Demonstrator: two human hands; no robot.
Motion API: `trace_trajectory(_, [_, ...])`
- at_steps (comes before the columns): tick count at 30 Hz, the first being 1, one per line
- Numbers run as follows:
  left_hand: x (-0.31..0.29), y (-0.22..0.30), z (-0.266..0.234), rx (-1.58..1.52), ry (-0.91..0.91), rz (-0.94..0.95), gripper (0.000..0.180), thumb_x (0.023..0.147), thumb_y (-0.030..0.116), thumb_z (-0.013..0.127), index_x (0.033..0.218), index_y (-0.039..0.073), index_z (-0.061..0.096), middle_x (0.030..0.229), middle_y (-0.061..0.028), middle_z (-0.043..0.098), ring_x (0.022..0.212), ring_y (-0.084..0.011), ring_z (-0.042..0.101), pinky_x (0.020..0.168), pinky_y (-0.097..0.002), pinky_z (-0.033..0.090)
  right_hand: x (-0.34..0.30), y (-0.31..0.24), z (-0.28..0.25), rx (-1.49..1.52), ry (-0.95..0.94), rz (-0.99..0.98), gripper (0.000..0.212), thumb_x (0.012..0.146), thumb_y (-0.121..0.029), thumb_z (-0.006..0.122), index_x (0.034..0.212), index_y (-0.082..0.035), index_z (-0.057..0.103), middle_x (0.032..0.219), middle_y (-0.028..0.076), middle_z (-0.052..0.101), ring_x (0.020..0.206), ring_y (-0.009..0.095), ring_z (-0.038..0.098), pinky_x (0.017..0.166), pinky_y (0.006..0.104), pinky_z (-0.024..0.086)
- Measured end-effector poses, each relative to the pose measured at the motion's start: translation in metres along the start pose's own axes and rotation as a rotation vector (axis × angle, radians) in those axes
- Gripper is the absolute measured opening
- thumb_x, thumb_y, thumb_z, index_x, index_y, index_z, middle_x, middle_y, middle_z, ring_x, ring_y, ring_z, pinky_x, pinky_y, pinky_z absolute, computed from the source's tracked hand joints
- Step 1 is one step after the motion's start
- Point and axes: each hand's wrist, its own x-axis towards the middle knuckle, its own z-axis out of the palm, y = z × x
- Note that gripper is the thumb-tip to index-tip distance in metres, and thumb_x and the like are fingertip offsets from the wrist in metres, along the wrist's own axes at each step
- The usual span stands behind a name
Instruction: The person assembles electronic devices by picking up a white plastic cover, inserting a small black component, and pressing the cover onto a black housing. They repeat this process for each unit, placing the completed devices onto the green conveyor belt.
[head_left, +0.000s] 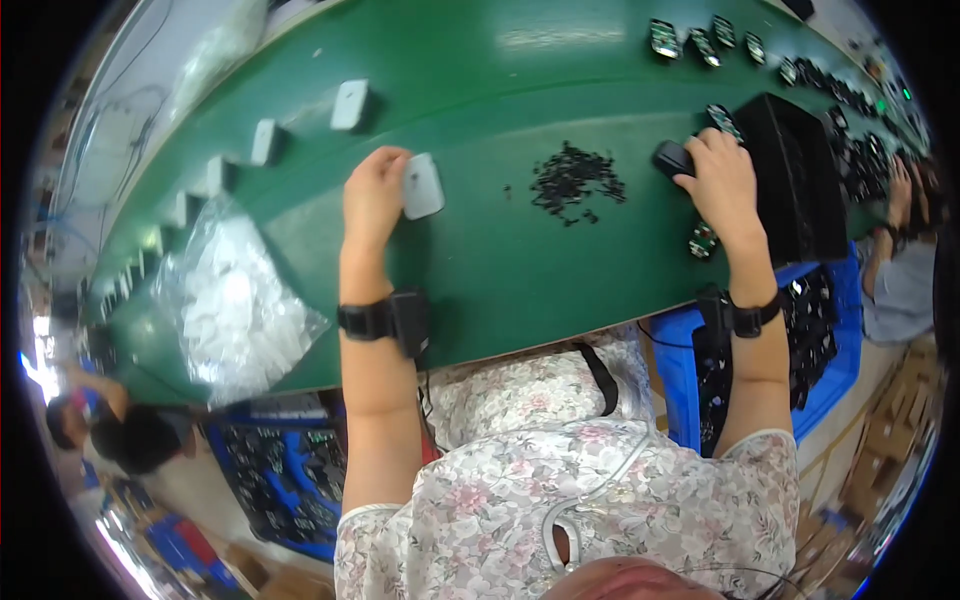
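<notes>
My left hand pinches a pale grey, rounded rectangular casing by its left edge, just over the green table. The fingers of my right hand are closed round a small dark rounded casing, which sticks out on their left side. Between my hands lies a loose pile of tiny black parts. One circuit-board unit rests just beyond my right hand, and another lies nearer me, left of my wrist.
A black open box stands right of my right hand. White casings curve along the left in a row, beside a clear bag of white parts. Circuit-board units lie at the far right. Blue crates flank me; a co-worker's hand is at right.
</notes>
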Motion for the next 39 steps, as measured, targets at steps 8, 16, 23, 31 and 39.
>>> trace_trajectory(8, [-0.048, 0.022, 0.026, 0.534, 0.349, 0.266, 0.061, 0.068, 0.036, 0.076, 0.111, 0.001, 0.050, 0.100, -0.0153, 0.053, 0.095, -0.0339, 0.054, 0.077, -0.0401, 0.047, 0.032, -0.055, -0.018, 0.611, 0.183, -0.137, 0.039, 0.076, -0.007, 0.068, 0.113, 0.000, 0.056, 0.101, 0.016, 0.061, 0.092, 0.032, 0.060, 0.080, 0.0357, 0.049])
trace_trajectory(16, [-0.051, -0.006, 0.010, 0.008, 0.120, 0.519, 0.051, 0.077, -0.002, 0.062, 0.126, 0.003, 0.046, 0.116, -0.0140, 0.057, 0.108, -0.0304, 0.053, 0.090, -0.0380, 0.044, 0.072, -0.170, -0.007, 0.771, 0.183, -0.625, 0.038, 0.078, 0.000, 0.063, 0.115, -0.003, 0.055, 0.107, 0.015, 0.060, 0.099, 0.031, 0.057, 0.086, 0.0358, 0.047])
trace_trajectory(23, [-0.057, -0.010, 0.001, -0.198, 0.152, 0.471, 0.050, 0.079, -0.010, 0.050, 0.126, 0.009, 0.053, 0.128, -0.0115, 0.054, 0.117, -0.0285, 0.052, 0.097, -0.0358, 0.045, 0.081, -0.195, -0.001, 0.672, 0.025, -0.682, 0.035, 0.076, -0.006, 0.067, 0.111, -0.006, 0.060, 0.108, 0.009, 0.061, 0.100, 0.028, 0.057, 0.085, 0.0358, 0.047])
trace_trajectory(31, [-0.067, -0.013, 0.000, -0.080, 0.114, 0.480, 0.052, 0.075, -0.012, 0.047, 0.122, 0.008, 0.057, 0.127, -0.0101, 0.055, 0.119, -0.0272, 0.051, 0.100, -0.0358, 0.043, 0.073, -0.199, -0.003, 0.677, 0.001, -0.707, 0.036, 0.076, -0.006, 0.066, 0.112, -0.006, 0.061, 0.110, 0.008, 0.061, 0.099, 0.027, 0.057, 0.084, 0.0357, 0.048])
trace_trajectory(39, [-0.069, -0.014, -0.008, 0.137, 0.071, 0.557, 0.053, 0.077, -0.006, 0.048, 0.127, 0.011, 0.054, 0.132, -0.0074, 0.052, 0.120, -0.0248, 0.050, 0.103, -0.0367, 0.039, 0.065, -0.200, 0.001, 0.620, 0.093, -0.701, 0.038, 0.079, -0.007, 0.064, 0.117, -0.011, 0.061, 0.108, 0.006, 0.060, 0.093, 0.025, 0.057, 0.080, 0.0348, 0.048])
